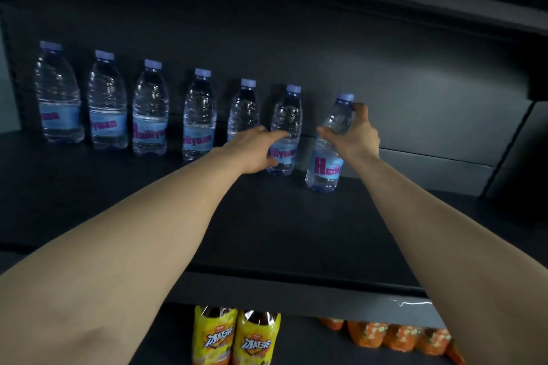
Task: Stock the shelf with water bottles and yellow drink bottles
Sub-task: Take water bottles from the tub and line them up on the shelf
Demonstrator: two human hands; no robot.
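1. A dark shelf (267,225) carries a row of seven clear water bottles along its back, each with a pale purple cap and a blue label with pink lettering; all of them look full of clear water.
2. The five bottles on the left stand upright and apart from one another, untouched by either hand.
3. The left hand (258,148) reaches in with its fingers stretched out and spread, fingertips against the sixth bottle (286,127), thumb low beside its label. The fingers lie loosely on it rather than wrapping it.
4. The right hand (354,133) is clamped on the seventh bottle (327,157), fingers and thumb curled round its shoulder just below the cap.
5. That seventh bottle leans, its cap tipped to the right and its base on the shelf slightly forward of the row, just beside the sixth bottle.
6. On the lower shelf (311,344), two yellow drink bottles (234,335) stand side by side, touching, dark liquid showing above their yellow wrappers.
7. To their right sits a line of orange packets (397,336); I cannot tell what they hold.
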